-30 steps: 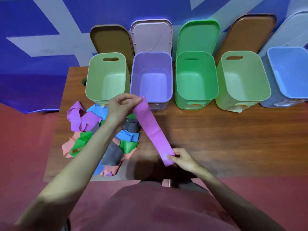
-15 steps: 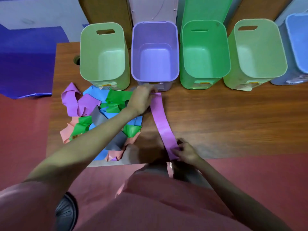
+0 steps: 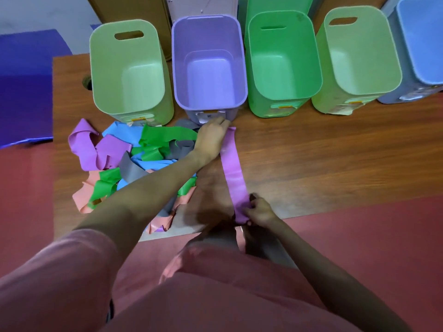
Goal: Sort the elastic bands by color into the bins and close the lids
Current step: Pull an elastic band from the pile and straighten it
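At the table's near edge the right hand (image 3: 260,210) pinched the near end of the purple band (image 3: 232,173), stretched flat on the wooden table (image 3: 323,159). The left hand (image 3: 211,138) held its far end, seemingly pinched, just before the open purple bin (image 3: 208,63).

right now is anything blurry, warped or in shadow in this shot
Head view: wide-angle bending makes the bins splay outward, as on the blue bin; the sleeve is soft with blur; a dark shadow falls on the table edge beside the right hand.
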